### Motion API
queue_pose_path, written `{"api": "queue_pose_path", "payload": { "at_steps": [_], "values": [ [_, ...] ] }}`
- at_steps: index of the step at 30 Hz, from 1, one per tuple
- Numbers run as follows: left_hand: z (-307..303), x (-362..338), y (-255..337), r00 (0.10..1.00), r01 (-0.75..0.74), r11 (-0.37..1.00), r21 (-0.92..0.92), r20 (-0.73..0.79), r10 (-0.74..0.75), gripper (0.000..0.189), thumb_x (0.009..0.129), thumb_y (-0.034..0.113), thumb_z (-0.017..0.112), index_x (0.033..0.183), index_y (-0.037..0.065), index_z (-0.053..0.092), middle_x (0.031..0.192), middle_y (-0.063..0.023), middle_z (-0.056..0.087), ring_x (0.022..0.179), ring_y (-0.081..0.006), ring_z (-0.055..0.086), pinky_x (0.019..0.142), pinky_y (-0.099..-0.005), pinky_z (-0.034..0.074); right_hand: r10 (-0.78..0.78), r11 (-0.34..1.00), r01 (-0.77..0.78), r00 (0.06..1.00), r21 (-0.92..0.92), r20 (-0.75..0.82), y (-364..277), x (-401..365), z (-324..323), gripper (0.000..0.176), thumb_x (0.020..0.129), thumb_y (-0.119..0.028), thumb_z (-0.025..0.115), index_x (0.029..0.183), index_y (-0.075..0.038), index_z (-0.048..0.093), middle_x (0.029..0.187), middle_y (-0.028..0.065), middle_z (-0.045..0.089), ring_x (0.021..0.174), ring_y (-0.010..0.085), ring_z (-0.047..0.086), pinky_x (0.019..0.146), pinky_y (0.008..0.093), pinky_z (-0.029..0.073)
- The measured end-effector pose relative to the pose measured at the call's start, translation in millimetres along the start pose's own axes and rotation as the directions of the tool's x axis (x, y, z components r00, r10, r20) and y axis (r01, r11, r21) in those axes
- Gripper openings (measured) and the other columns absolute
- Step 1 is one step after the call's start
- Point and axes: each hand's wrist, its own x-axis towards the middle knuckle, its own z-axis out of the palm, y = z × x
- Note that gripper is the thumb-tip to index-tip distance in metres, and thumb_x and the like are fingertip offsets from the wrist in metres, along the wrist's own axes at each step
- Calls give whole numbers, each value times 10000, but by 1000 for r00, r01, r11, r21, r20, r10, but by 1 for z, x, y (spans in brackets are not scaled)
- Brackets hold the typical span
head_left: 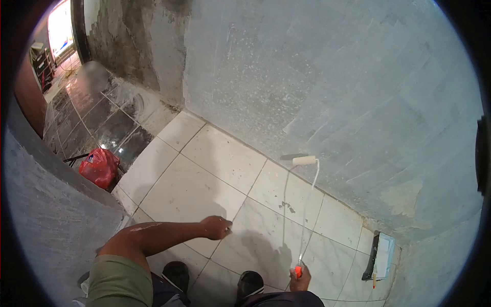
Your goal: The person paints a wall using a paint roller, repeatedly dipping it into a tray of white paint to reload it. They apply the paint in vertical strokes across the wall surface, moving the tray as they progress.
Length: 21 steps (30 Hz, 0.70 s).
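Note:
My right hand is closed around the orange handle of a paint roller, low in the view. The roller's thin white frame rises from the handle, and its cream-coloured sleeve is up near the foot of the grey wall; whether it touches the wall cannot be made out. My left hand is held over the white tiled floor, left of the roller, with its fingers curled in. Whether anything small is between those fingers is too small to tell.
A paint tray with a brush beside it lies on the floor at the right corner. A red plastic bag sits at the left, by dark tiles. A curved grey wall borders the left side. My shoes show below.

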Motion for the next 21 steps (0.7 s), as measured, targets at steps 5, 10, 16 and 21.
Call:
{"api": "queue_pose_path", "payload": {
  "at_steps": [5,10,16,21],
  "values": [
    [-21,-7,-33,982,160,987,23,-103,-156,289,969,312,552,1050,52,648,946,-173,708,992,-358,665,876,-486,515,-93,981,83,994,-177,-50,-10,34,-78,391,921,-123,589,1270,53,594,767,164,611,707,307,645,661,411,517],
    [-42,-22,-42,964,263,962,68,-42,-261,301,977,316,527,1090,63,645,1042,-157,704,1050,-339,656,924,-466,514,-274,807,219,962,-548,-20,-6,96,-145,423,961,-262,612,1303,-15,599,822,224,633,754,407,622,686,480,490],
    [-34,-35,-70,968,247,954,169,-80,-236,305,991,309,484,1090,69,643,1056,-148,703,1039,-335,665,899,-455,533,-392,783,335,920,-525,2,-73,166,-199,282,922,-250,654,828,15,648,760,230,626,717,442,604,633,476,461],
    [-46,-48,-99,965,238,897,371,11,-261,296,996,292,461,1071,75,648,1083,-115,701,1052,-311,666,895,-452,537,-376,761,312,926,-568,4,-69,167,-226,367,926,-349,647,845,9,657,773,250,617,730,458,595,660,503,455]
  ]
}}
